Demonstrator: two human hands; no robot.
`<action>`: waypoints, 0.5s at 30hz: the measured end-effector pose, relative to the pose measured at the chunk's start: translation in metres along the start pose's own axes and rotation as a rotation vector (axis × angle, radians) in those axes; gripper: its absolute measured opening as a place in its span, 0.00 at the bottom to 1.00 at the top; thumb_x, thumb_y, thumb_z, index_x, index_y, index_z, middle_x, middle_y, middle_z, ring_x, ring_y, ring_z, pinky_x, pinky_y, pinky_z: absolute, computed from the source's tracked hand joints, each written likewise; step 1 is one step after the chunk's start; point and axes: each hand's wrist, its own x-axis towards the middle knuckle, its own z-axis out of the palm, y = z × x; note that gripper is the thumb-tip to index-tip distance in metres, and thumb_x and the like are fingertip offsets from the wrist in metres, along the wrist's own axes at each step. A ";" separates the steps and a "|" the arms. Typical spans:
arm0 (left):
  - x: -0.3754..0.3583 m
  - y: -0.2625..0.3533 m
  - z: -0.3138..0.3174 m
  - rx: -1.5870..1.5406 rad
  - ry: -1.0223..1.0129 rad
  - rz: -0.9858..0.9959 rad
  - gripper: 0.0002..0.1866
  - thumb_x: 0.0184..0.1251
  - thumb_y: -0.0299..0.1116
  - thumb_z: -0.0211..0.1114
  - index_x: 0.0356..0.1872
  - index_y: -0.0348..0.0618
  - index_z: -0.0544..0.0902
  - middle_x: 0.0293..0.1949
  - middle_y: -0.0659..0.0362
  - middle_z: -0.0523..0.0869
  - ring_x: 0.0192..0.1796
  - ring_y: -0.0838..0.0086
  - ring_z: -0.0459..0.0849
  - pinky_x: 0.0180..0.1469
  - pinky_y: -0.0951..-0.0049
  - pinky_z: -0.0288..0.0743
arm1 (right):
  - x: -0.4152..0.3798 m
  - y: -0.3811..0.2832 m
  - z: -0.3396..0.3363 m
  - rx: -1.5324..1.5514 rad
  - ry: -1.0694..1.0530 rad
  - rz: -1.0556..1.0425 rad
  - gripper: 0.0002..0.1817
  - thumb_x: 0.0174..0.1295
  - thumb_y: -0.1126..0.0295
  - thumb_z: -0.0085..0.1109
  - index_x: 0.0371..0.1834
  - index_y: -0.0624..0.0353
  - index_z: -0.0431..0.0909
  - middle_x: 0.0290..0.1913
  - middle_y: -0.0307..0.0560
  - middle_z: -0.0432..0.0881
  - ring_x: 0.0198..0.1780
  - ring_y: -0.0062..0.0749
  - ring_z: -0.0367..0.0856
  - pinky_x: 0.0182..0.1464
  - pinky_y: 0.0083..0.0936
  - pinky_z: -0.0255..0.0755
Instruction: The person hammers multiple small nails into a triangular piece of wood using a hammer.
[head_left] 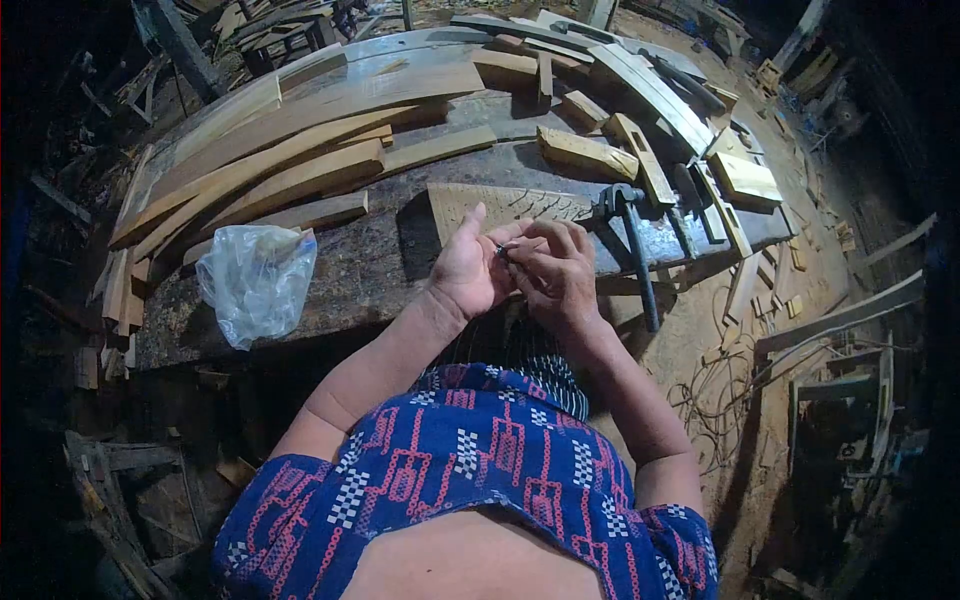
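Note:
Both hands meet in front of my chest, over the near edge of the workbench. My left hand is turned palm up, its thumb raised and its fingers curled toward the other hand. Against its palm, my right hand pinches a small dark object, too small to name. Just beyond the hands lies a flat wooden board with a row of dark curved marks or pieces on it. A metal clamp with a long bar sits at the board's right end.
A clear plastic bag lies at the bench's near left edge. Long planks cover the left and back. Short blocks, slotted wood pieces and a pale block lie on the right. Coiled cable is on the floor.

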 end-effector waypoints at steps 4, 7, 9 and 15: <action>0.003 -0.001 -0.006 -0.019 -0.059 -0.018 0.36 0.72 0.60 0.32 0.62 0.35 0.66 0.50 0.49 0.79 0.49 0.63 0.81 0.56 0.59 0.72 | 0.001 -0.002 0.002 -0.113 0.062 -0.132 0.07 0.46 0.69 0.64 0.30 0.53 0.81 0.48 0.43 0.75 0.56 0.45 0.69 0.56 0.43 0.58; 0.004 -0.006 -0.003 0.053 0.138 0.026 0.34 0.73 0.57 0.33 0.59 0.37 0.69 0.49 0.50 0.80 0.48 0.64 0.81 0.55 0.60 0.74 | 0.004 -0.001 0.000 0.007 0.086 -0.098 0.05 0.47 0.69 0.63 0.28 0.53 0.80 0.46 0.42 0.77 0.53 0.44 0.70 0.55 0.41 0.59; 0.003 -0.006 -0.004 0.098 0.152 0.005 0.31 0.74 0.54 0.33 0.57 0.37 0.71 0.48 0.52 0.80 0.48 0.64 0.81 0.54 0.60 0.75 | 0.005 0.000 0.000 0.095 0.052 -0.005 0.05 0.47 0.70 0.63 0.28 0.54 0.80 0.45 0.42 0.78 0.52 0.43 0.71 0.55 0.40 0.59; 0.006 -0.014 -0.001 0.102 0.279 0.064 0.21 0.73 0.44 0.46 0.53 0.38 0.75 0.40 0.55 0.83 0.38 0.69 0.84 0.42 0.69 0.81 | 0.008 0.010 -0.006 0.404 -0.059 0.231 0.05 0.49 0.71 0.64 0.24 0.58 0.79 0.39 0.43 0.79 0.48 0.40 0.72 0.52 0.34 0.63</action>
